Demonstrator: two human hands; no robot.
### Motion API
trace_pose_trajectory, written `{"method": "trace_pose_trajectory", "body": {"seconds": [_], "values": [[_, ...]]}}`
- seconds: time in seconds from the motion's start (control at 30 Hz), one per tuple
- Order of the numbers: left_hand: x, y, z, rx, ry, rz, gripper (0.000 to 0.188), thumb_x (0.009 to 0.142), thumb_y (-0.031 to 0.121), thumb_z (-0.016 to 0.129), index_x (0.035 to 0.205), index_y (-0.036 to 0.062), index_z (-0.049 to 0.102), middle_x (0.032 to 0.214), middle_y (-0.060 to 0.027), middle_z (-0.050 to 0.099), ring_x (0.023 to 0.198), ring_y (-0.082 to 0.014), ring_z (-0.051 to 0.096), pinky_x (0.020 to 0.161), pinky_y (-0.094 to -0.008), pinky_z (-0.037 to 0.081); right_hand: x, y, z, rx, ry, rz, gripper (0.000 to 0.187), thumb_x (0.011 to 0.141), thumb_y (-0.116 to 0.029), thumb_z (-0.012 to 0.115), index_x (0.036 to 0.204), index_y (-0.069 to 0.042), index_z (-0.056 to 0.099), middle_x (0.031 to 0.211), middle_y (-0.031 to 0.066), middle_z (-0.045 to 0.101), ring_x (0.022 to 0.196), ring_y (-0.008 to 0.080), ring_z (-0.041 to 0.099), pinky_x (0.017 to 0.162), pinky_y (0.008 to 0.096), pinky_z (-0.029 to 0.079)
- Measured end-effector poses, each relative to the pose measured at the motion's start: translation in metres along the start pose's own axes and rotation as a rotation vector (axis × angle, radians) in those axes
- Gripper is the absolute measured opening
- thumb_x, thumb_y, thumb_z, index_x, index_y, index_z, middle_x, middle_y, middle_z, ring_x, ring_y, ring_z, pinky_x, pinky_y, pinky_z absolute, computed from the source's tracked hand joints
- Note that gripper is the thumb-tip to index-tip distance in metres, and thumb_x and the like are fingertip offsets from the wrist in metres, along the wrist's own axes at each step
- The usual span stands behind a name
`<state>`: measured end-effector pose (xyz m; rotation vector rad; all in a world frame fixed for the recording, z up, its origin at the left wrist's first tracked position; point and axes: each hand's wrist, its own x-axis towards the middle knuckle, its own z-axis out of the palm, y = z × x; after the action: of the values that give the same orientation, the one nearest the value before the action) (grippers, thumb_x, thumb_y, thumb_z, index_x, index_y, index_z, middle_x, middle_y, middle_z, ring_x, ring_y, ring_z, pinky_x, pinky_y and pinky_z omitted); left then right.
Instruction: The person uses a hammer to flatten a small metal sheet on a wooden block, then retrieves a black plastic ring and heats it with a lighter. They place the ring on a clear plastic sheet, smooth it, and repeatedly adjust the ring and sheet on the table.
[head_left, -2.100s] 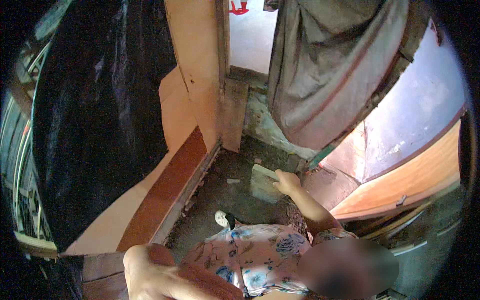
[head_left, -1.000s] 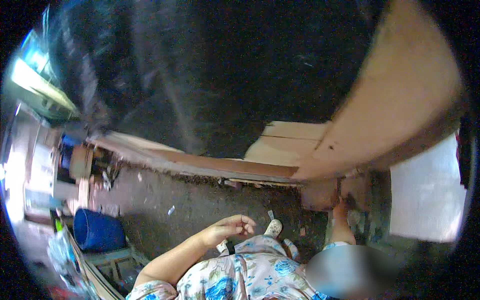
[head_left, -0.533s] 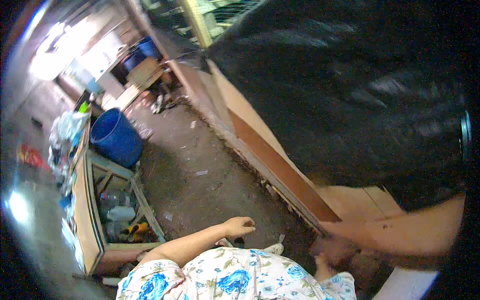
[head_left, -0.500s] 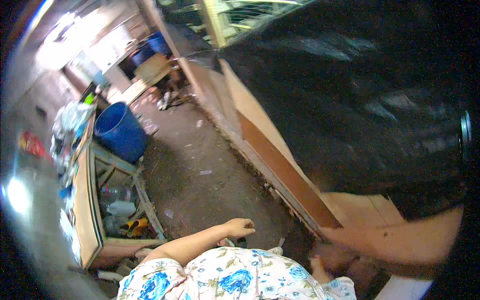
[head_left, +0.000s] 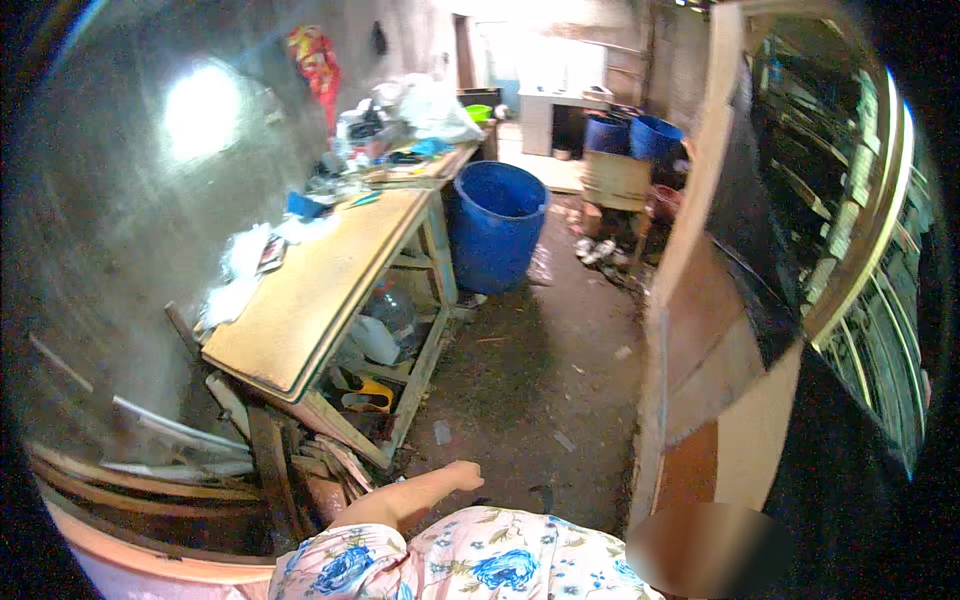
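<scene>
My left hand (head_left: 463, 475) hangs low in front of my body, over the dirt floor. Its fingers look loosely curled, and I see nothing in them. The nearest thing to it is the lower frame of a wooden workbench (head_left: 318, 290) on my left. Pale floral cloth (head_left: 500, 565) covers my body at the lower edge. My right hand is out of sight; a smeared oval patch lies at the lower right.
A tall blue barrel (head_left: 497, 235) stands past the bench, with more blue barrels (head_left: 655, 138) farther back. Bags and clutter (head_left: 425, 115) cover the bench's far end. A wooden partition (head_left: 690, 330) with dark sheeting lines the right. Boards (head_left: 150, 505) lie at the lower left.
My view has swung from a tilt to nearly level and leftward, showing more of the bench and wall. My right arm has left the picture. My left hand still hangs low.
</scene>
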<state>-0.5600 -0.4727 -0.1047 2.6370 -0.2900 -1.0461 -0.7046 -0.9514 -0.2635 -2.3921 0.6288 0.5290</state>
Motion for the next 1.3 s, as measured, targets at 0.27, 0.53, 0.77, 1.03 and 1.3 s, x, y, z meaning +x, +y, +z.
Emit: {"method": "trace_pose_trajectory", "body": {"seconds": [0.27, 0.53, 0.77, 1.03, 1.3], "values": [[0.087, -0.191, 0.003, -0.509, 0.444, -0.032, 0.037, 0.076, 0.037, 0.054, 0.087, 0.0031, 0.065, 0.079, -0.0128, 0.065, 0.067, -0.0269, 0.062, 0.063, -0.0379, 0.048, 0.173, -0.194, -0.040, -0.154, -0.095, -0.136, 0.028, 0.067, -0.030, 0.066, 0.085, -0.008, 0.066, 0.087, 0.0141, 0.065, 0.081, 0.0286, 0.063, 0.074, 0.0397, 0.049], [0.096, -0.174, -0.146, -0.763, 0.902, -0.577, 0.031, 0.075, 0.025, 0.058, 0.097, 0.0038, 0.062, 0.090, -0.0154, 0.064, 0.082, -0.0294, 0.061, 0.073, -0.0381, 0.048, 0.390, -0.275, -0.090, -0.470, -0.142, -0.223, 0.027, 0.068, -0.031, 0.064, 0.082, -0.008, 0.065, 0.087, 0.0136, 0.065, 0.080, 0.0294, 0.063, 0.071, 0.0426, 0.050], [0.084, -0.175, -0.281, -0.407, 1.568, -0.651, 0.030, 0.073, 0.014, 0.058, 0.101, 0.0024, 0.055, 0.107, -0.0179, 0.054, 0.103, -0.0333, 0.051, 0.089, -0.0388, 0.041, 0.559, -0.522, -0.121, -0.564, -0.046, -0.580, 0.037, 0.067, -0.028, 0.064, 0.098, -0.007, 0.064, 0.094, 0.0164, 0.064, 0.088, 0.0306, 0.061, 0.079, 0.0390, 0.048], [0.064, -0.290, -0.352, -0.410, 1.516, -0.988, 0.041, 0.072, 0.020, 0.061, 0.108, 0.0016, 0.052, 0.117, -0.0229, 0.046, 0.114, -0.0375, 0.041, 0.097, -0.0423, 0.034, 0.419, -0.851, 0.004, -0.242, -0.449, -1.030, 0.039, 0.075, -0.020, 0.065, 0.110, -0.004, 0.058, 0.093, 0.0113, 0.065, 0.085, 0.0207, 0.063, 0.077, 0.0322, 0.049], [0.090, -0.425, -0.427, -0.609, 1.008, -1.283, 0.066, 0.075, 0.038, 0.058, 0.132, 0.0115, 0.037, 0.143, -0.0177, 0.019, 0.133, -0.0335, 0.016, 0.102, -0.0554, 0.021, 0.292, -1.021, 0.063, -0.341, -0.733, -1.317, 0.041, 0.075, -0.020, 0.063, 0.113, -0.004, 0.056, 0.103, 0.0151, 0.061, 0.094, 0.0262, 0.060, 0.082, 0.0341, 0.047]]}}
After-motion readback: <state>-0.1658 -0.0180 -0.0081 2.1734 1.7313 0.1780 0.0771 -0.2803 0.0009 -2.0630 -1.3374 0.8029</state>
